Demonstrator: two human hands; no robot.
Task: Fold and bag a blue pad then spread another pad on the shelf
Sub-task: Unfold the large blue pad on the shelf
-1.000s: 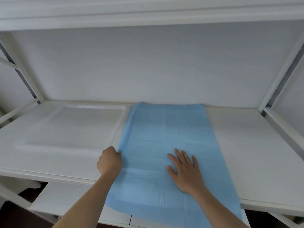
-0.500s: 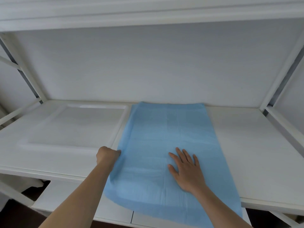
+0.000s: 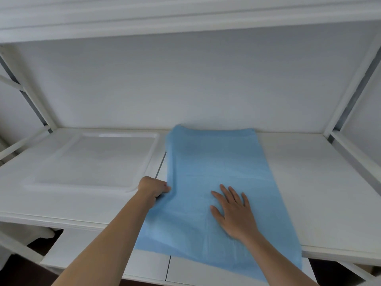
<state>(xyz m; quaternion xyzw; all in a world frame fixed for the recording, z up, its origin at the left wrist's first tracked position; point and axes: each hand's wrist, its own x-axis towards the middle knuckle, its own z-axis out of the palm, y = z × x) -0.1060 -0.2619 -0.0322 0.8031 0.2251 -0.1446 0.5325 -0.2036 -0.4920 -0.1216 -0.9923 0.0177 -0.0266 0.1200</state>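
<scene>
Hands (image 3: 153,187) (image 3: 234,211) on blue pad (image 3: 216,162), lengthwise front-to-back.

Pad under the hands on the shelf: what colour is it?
Plain light blue pad, no print, faint fold creases; the head view shows it.

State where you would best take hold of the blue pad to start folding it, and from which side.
Probably the blue pad near edge, which overhangs the shelf front, taken from the front: fingers can slip underneath there. The left hand already pinches the left edge.
</scene>
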